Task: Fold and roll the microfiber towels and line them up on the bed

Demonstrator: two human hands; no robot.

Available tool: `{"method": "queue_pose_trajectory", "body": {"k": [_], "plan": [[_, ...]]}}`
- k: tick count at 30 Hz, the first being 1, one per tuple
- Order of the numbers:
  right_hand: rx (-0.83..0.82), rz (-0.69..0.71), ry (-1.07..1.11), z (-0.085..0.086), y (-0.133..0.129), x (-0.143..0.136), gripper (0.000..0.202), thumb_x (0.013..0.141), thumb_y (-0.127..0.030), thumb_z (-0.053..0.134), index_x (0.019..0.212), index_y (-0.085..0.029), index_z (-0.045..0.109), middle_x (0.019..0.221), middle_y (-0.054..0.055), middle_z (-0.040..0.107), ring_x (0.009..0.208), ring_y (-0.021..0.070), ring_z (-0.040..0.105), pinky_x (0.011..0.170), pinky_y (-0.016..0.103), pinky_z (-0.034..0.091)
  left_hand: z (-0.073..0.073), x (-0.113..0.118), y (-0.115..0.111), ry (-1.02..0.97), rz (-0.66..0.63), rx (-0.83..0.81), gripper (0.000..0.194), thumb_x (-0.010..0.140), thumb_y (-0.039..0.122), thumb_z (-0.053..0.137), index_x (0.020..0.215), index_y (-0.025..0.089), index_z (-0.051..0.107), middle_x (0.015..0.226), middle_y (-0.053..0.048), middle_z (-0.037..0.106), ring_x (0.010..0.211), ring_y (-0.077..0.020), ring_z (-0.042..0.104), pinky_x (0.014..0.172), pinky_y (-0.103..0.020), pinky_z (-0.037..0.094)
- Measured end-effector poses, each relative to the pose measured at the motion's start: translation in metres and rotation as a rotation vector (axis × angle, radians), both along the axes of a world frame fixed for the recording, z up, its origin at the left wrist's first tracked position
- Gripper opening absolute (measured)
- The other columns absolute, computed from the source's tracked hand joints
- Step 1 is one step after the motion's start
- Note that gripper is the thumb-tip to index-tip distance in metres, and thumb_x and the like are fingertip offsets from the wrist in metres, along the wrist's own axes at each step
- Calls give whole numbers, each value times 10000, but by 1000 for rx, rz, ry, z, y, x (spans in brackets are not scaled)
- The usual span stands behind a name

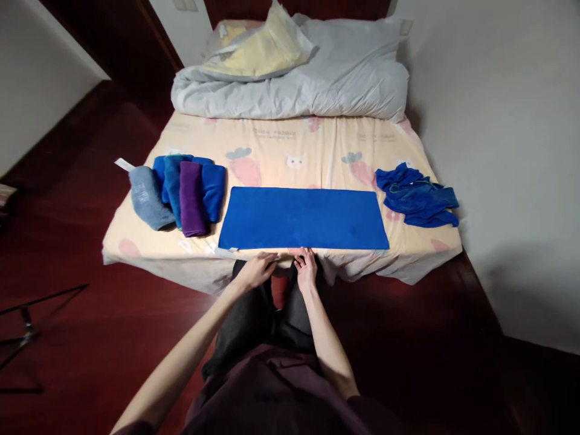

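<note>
A flat blue cloth (pixel 303 217) lies as a long rectangle near the bed's front edge, a small white tag at its lower left corner. Just below its front edge is my left hand (pixel 259 270), fingers apart and pointing right, holding nothing. My right hand (pixel 306 269) rests at the bed edge with its fingers spread and its fingertips close to the cloth's front edge. To the left are a purple rolled towel (pixel 193 199), a grey-blue rolled towel (pixel 150 198) and folded blue cloths (pixel 212 187). On the right lies a crumpled blue cloth pile (pixel 414 196).
The bed (pixel 290 160) has a carrot-patterned sheet. A grey quilt (pixel 344 78) and a yellowish pillow in a clear bag (pixel 267 51) lie at its far end. A black metal stand (pixel 29 332) is on the floor at the left; a wall borders the right.
</note>
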State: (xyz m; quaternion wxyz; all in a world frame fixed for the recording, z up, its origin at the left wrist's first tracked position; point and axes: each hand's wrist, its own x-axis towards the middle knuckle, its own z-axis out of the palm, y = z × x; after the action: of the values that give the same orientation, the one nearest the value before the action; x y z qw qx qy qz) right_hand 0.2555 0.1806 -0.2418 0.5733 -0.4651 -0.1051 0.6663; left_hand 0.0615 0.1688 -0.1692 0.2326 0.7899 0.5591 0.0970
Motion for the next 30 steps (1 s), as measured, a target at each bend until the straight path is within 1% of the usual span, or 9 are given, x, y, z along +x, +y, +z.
{"method": "queue_pose_trajectory", "body": {"k": [3,6,9,11,13,15,18,22,30], "plan": [[-51,10,44,5,0,-3,346,1005,-439,531,1299,-301,650,1542,17,577,1015,153,734,850,303,622,5,12,73,79,-112,-3,493,1035,373,415,1429,156,617,1418,-146,659,1309,-271,624,1131,-408,490],[-88,28,80,11,0,-6,340,1020,-392,499,1300,-312,675,1536,-31,580,1086,151,725,935,318,627,2,30,153,174,-240,-55,489,991,289,504,1428,97,610,1507,-210,570,1326,-298,610,1135,-418,476],[-144,22,72,17,1,-7,373,1034,-346,456,1334,-306,674,1522,-44,592,1173,147,706,989,302,613,0,51,227,349,-236,-150,514,938,174,523,1425,25,592,1568,-255,484,1365,-356,565,1153,-497,438],[-158,-14,85,21,3,-7,368,1032,-315,465,1327,-303,684,1512,-43,603,1191,130,698,980,262,610,0,66,267,394,-201,-184,515,929,155,515,1430,74,602,1589,-214,474,1403,-346,524,1158,-486,429],[-166,-71,150,25,4,-7,345,1026,-285,490,1294,-309,705,1493,-52,620,1127,99,714,932,219,617,2,80,295,416,-157,-219,519,924,166,530,1435,140,613,1598,-164,477,1429,-318,491,1170,-426,422],[-198,-119,243,29,6,-7,321,1026,-253,497,1242,-317,727,1491,-73,619,1032,68,726,874,187,624,5,92,314,428,-124,-235,520,917,169,539,1431,160,618,1568,-145,513,1430,-298,480,1173,-379,417],[-264,-162,331,32,9,-7,303,1030,-222,502,1165,-318,755,1496,-94,611,980,51,727,852,176,629,9,106,329,426,-82,-215,531,907,151,540,1434,161,607,1488,-152,580,1389,-297,504,1151,-384,443],[-329,-173,356,35,14,-10,306,1046,-227,488,1115,-315,773,1466,-94,637,1014,49,723,888,183,625,12,116,340,398,17,-189,544,918,137,528,1459,169,581,1418,-188,606,1300,-317,573,1107,-430,474],[-342,-160,338,41,26,-14,303,1068,-231,470,1111,-283,765,1509,-76,603,1043,33,711,895,155,608,7,117,353,208,155,-164,446,895,144,588,1332,164,676,1322,-165,624,1267,-303,565,1094,-384,468]]}}
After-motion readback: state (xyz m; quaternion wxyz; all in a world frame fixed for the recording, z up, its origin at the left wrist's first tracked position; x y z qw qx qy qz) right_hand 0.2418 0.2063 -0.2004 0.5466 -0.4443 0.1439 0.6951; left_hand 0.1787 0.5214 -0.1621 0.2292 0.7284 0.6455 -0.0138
